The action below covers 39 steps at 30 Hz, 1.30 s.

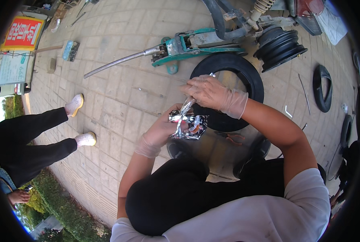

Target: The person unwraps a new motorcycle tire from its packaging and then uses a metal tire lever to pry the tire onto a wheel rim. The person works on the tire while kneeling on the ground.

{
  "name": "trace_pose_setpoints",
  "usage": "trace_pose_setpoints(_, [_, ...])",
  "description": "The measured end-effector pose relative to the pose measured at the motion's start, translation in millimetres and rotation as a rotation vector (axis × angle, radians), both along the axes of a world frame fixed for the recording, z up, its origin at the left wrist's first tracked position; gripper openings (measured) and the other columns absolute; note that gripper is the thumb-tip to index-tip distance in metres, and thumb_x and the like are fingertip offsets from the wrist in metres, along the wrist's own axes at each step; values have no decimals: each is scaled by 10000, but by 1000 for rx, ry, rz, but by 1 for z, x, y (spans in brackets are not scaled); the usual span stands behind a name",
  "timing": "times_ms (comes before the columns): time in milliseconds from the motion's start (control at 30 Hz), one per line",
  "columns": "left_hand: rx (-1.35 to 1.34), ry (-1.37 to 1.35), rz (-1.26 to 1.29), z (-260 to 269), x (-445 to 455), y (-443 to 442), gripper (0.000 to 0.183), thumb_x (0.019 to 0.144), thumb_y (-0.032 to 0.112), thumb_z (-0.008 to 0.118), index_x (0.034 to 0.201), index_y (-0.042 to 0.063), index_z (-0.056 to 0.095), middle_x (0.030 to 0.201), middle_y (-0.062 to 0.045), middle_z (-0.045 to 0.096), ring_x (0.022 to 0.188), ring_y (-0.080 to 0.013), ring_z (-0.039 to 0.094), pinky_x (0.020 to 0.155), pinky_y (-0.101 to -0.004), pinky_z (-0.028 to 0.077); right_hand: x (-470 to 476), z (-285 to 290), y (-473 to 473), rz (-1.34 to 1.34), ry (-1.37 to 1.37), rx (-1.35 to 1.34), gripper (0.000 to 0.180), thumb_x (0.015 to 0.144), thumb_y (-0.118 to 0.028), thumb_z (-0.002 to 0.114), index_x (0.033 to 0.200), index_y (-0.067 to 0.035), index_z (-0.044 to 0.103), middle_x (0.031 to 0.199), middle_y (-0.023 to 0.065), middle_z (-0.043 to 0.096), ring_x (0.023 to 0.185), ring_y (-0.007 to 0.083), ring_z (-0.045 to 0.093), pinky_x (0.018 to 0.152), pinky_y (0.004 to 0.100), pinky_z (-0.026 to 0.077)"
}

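Both my hands wear clear plastic gloves. My left hand (168, 122) grips a shiny silver foil packet (198, 128) with printing on it, in front of my knees. Just above and to the right, my right hand (207, 90) is closed on the upper end of a twisted silver foil strip (184, 113) that runs down across the packet. Beneath my right hand a black rubber tire (254, 75) lies flat on the paving. Pliers with orange handles (233, 139) lie between my shoes, at the tire's near edge.
A green floor jack (198, 50) with a long metal handle (116, 62) stands beyond the tire, by a black wheel rim (278, 48). An inner tube (322, 89), a metal rod (304, 93) and a hex key (288, 111) lie at right. Another person (31, 130) stands at left, near a broom (70, 50).
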<state>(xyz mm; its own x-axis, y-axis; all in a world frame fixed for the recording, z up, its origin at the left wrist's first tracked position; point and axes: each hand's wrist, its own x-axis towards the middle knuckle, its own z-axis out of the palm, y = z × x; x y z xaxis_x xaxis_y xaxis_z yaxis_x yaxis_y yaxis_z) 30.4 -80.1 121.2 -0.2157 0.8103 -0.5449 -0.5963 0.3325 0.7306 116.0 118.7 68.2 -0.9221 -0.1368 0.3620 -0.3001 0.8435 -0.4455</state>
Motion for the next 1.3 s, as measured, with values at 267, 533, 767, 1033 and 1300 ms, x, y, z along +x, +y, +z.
trace_pose_setpoints(267, [262,-246,426,-12,-19,5,370,900,289,586,1115,-12,574,786,-64,618,534,-119,474,523,-246,370,4,22,-61,-210,-401,-688,366,892,-232,602,1129,39,537,823,228,638,751,391,658,736,447,529])
trace_pose_setpoints(533, [184,349,701,-25,-10,14,321,872,-64,495,1175,5,574,1055,-54,629,914,-111,611,814,-250,513,-9,37,-70,-285,-546,-926,452,978,-388,567,933,55,646,764,201,666,694,329,653,698,391,517])
trace_pose_setpoints(767, [121,769,616,-41,-12,7,383,820,-101,503,1178,19,569,1019,-63,625,922,-127,602,841,-273,509,-7,17,-80,-246,-594,-1249,361,988,-298,565,895,41,649,671,62,607,606,147,553,597,330,470])
trace_pose_setpoints(1033, [-383,1256,-23,-32,-45,-9,452,779,-2,665,1203,129,580,1023,-138,679,920,-320,665,782,-360,523,-1,33,-27,79,-807,-481,224,938,-197,534,898,10,608,826,178,664,815,324,658,778,436,492])
trace_pose_setpoints(1300, [61,140,4,0,-38,-2,732,803,27,711,1467,-13,406,1171,-12,609,931,-90,581,813,-255,498,-18,18,-4,-2,-225,-493,202,945,-202,552,1053,-61,648,929,177,686,908,395,644,817,469,505])
